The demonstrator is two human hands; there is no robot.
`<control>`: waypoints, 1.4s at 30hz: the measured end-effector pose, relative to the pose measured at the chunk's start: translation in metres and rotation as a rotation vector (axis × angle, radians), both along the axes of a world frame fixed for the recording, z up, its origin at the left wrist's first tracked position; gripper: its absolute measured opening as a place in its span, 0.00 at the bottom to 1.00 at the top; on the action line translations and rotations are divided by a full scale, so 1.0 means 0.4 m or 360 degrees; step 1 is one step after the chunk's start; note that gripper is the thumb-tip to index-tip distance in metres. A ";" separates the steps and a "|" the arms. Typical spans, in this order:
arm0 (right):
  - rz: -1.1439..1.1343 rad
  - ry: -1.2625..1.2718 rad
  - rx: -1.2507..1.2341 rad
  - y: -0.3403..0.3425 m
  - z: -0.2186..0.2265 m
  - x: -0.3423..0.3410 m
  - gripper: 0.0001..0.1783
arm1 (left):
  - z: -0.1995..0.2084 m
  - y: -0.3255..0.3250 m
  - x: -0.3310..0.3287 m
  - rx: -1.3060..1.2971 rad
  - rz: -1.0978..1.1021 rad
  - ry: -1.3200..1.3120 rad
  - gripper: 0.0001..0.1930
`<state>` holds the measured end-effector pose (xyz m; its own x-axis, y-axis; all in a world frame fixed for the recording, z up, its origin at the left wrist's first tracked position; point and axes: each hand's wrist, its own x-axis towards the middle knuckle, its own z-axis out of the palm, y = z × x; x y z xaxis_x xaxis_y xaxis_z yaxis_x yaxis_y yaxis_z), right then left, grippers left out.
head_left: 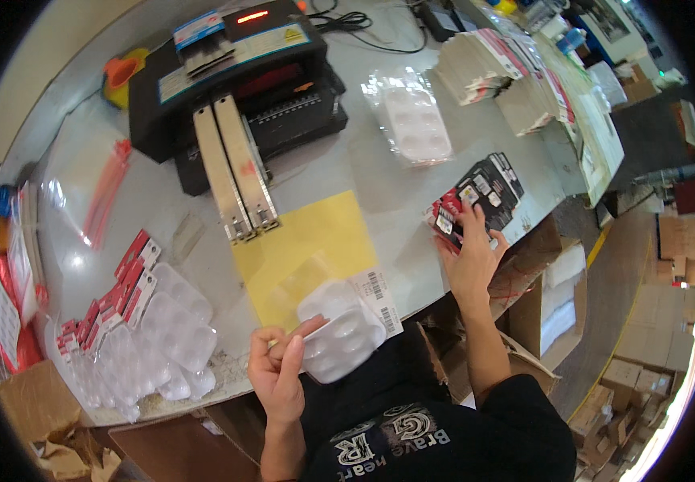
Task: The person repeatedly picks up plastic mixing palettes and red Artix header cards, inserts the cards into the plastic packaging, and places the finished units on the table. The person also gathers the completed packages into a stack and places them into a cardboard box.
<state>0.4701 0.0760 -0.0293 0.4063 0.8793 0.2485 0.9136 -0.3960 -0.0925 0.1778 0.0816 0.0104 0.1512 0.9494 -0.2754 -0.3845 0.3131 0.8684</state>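
Observation:
My left hand (279, 373) pinches the edge of a clear plastic blister tray (339, 349) with rounded hollows, near the table's front edge. Under and behind that tray lie a yellow sheet (307, 257) and a white strip with barcodes (375, 293). To the right, my right hand (473, 269) reaches onto a fanned pile of red and black printed cards (498, 181). Its thumb is at the near corner of a card and its fingers rest on top; how many cards lie in the grip cannot be made out.
A black machine (235, 88) with two metal rails (235, 169) stands behind the sheet. Overlapping blister packs with red cards (175, 313) lie at left. Bagged clear trays (415, 124) and stacked cards (476, 68) are at the back right. Open cardboard boxes (564, 297) stand beside the table.

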 end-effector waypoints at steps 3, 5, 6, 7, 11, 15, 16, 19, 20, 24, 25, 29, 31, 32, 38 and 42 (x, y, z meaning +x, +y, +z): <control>0.0129 0.0308 0.0196 0.016 0.063 -0.047 0.22 | 0.014 0.010 -0.006 -0.0114 -0.0044 0.0108 0.08; 0.0074 0.1381 0.0412 0.034 0.141 -0.081 0.25 | 0.026 0.018 -0.007 -0.0103 -0.0123 0.0185 0.10; 0.0257 0.1831 0.0402 0.048 0.182 -0.099 0.24 | 0.033 0.022 -0.008 -0.0102 -0.0157 0.0206 0.12; 0.0491 0.1807 0.0189 0.069 0.217 -0.117 0.24 | 0.040 0.025 -0.005 -0.0112 -0.0224 0.0206 0.12; 0.1179 0.1702 -0.0603 0.179 0.259 -0.200 0.24 | 0.054 0.032 -0.002 -0.0025 -0.0262 0.0235 0.12; 0.1236 0.1779 -0.0755 0.220 0.253 -0.242 0.20 | 0.044 0.033 -0.014 0.0076 -0.0151 0.0471 0.10; 0.1316 0.1726 -0.0764 0.223 0.251 -0.246 0.20 | 0.039 0.033 -0.017 0.0068 -0.0164 0.0540 0.10; 0.1459 0.1638 -0.0857 0.233 0.246 -0.250 0.19 | 0.021 0.034 -0.021 0.0112 -0.0150 0.0698 0.08; 0.1494 0.1657 -0.0871 0.238 0.246 -0.249 0.18 | 0.016 0.034 -0.022 0.0127 -0.0147 0.0757 0.08; 0.1592 0.1641 -0.0964 0.254 0.243 -0.249 0.18 | 0.006 0.034 -0.026 0.0167 -0.0137 0.0774 0.07; 0.1677 0.1584 -0.0973 0.259 0.241 -0.246 0.18 | 0.007 0.032 -0.026 0.0227 -0.0180 0.0816 0.07; 0.1727 0.1419 -0.0781 0.257 0.218 -0.238 0.21 | 0.013 0.032 -0.033 0.0369 -0.0170 0.1023 0.07; 0.1376 0.1542 -0.0443 0.243 0.196 -0.236 0.21 | 0.011 0.037 -0.038 0.0344 -0.0002 0.0991 0.08; 0.1162 0.1772 -0.0581 0.232 0.186 -0.234 0.19 | 0.009 0.039 -0.040 0.0299 0.0113 0.0890 0.09; 0.0657 0.2481 -0.0976 0.176 0.141 -0.215 0.09 | -0.020 0.059 -0.041 0.0166 0.0354 0.0666 0.13; 0.0690 0.2686 -0.0758 0.160 0.118 -0.220 0.07 | -0.036 0.058 -0.041 0.0157 0.0351 0.0722 0.13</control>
